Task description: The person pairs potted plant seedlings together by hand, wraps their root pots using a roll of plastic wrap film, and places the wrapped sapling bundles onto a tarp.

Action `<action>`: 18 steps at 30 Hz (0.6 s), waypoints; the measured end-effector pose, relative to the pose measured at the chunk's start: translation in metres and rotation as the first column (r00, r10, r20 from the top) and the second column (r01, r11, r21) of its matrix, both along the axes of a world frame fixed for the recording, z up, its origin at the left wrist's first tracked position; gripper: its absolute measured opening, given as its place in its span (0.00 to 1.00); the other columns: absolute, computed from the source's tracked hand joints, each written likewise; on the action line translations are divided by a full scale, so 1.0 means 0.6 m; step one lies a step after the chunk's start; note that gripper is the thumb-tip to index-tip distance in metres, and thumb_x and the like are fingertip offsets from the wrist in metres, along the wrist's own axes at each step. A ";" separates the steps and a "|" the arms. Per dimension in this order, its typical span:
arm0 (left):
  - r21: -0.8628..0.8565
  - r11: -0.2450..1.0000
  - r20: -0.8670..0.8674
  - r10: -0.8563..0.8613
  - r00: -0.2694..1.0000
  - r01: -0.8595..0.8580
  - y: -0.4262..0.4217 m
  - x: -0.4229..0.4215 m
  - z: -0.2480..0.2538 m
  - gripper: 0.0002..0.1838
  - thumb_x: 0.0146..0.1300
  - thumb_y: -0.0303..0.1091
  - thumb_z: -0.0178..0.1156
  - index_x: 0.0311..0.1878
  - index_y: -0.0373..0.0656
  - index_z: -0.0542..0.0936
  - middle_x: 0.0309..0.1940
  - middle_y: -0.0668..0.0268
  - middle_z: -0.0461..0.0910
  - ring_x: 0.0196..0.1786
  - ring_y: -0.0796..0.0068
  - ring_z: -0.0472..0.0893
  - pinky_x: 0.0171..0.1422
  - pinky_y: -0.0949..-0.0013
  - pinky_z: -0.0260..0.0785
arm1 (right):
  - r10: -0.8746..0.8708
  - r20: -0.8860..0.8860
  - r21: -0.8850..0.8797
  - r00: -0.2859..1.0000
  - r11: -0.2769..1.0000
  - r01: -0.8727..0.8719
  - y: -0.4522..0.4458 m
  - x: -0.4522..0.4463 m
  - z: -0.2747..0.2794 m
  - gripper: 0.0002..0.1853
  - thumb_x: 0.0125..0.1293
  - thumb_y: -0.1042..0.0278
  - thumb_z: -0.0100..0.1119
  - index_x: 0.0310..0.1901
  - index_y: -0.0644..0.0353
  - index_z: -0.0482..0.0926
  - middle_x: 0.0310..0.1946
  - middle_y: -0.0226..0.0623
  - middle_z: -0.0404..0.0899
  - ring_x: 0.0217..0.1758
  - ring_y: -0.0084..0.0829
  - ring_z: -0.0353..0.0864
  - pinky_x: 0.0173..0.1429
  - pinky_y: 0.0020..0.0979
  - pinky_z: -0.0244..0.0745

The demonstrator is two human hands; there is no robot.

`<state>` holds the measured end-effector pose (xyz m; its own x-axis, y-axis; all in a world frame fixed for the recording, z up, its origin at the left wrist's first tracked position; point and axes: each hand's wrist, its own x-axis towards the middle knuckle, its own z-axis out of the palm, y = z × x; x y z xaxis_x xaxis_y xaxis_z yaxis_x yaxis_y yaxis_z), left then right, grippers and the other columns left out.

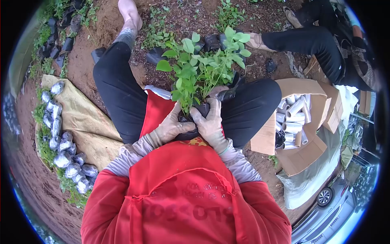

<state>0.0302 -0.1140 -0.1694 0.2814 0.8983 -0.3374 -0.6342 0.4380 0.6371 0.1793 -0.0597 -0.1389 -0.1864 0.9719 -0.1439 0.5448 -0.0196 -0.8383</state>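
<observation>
Between my knees, both gloved hands are closed around leafy green potted seedlings [189, 79] in black nursery bags. My left hand [171, 127] presses the side of a dark soil bag [186, 121], its thumb along the top. Opposite it, my right hand [208, 121] grips a black bag [202, 108], fingers toward the stems. The two hands nearly meet at the bags. Leaves spread forward from the hands and hide part of the ground. Whether the bags are joined cannot be made out.
At right, an open cardboard box [298, 154] holds several silvery film rolls [294, 116]. Several foil-wrapped plant bundles [63, 158] lie along a tan sheet [81, 110] at left. Several black bags [155, 55] rest on the soil ahead. Another person's leg [300, 42] extends at upper right.
</observation>
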 end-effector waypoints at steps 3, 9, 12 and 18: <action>-0.060 0.997 -0.177 -0.066 0.982 0.056 0.024 -0.002 -0.011 0.38 0.55 0.29 0.68 0.68 0.43 0.61 0.58 0.64 0.70 0.58 0.72 0.72 0.65 0.67 0.67 | 0.016 -0.044 -0.140 0.999 0.990 -0.022 0.010 -0.005 0.001 0.29 0.57 0.52 0.66 0.52 0.65 0.69 0.47 0.51 0.68 0.52 0.50 0.70 0.56 0.43 0.68; 0.012 0.999 -0.223 -0.031 0.974 0.034 0.070 0.002 0.001 0.36 0.51 0.31 0.73 0.62 0.40 0.67 0.53 0.64 0.75 0.54 0.73 0.75 0.60 0.66 0.69 | 0.057 -0.396 -0.313 0.916 0.930 -0.193 0.051 0.002 0.007 0.33 0.68 0.51 0.53 0.66 0.66 0.61 0.57 0.47 0.65 0.61 0.38 0.66 0.67 0.34 0.59; 0.148 0.987 -0.343 -0.007 0.939 0.062 0.103 -0.023 -0.034 0.19 0.60 0.26 0.64 0.56 0.45 0.78 0.57 0.62 0.75 0.60 0.68 0.73 0.64 0.63 0.67 | -0.030 -0.691 -0.334 0.723 0.899 -0.283 0.104 -0.039 0.040 0.36 0.72 0.52 0.48 0.73 0.65 0.50 0.64 0.39 0.63 0.66 0.31 0.62 0.73 0.32 0.51; 0.267 0.949 -0.521 0.289 0.803 -0.168 0.269 -0.183 0.077 0.17 0.60 0.32 0.64 0.51 0.34 0.82 0.46 0.59 0.84 0.48 0.74 0.82 0.57 0.70 0.73 | 0.004 -0.932 -0.144 0.363 0.914 -0.379 0.311 -0.167 0.040 0.28 0.74 0.55 0.40 0.67 0.66 0.60 0.65 0.44 0.63 0.69 0.39 0.60 0.71 0.35 0.55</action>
<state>-0.0798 0.0471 -0.1230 -0.1183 0.9764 -0.1805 -0.2185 0.1518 0.9640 0.0791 0.1271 -0.1152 -0.5585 0.8294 -0.0143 -0.5080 -0.3556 -0.7845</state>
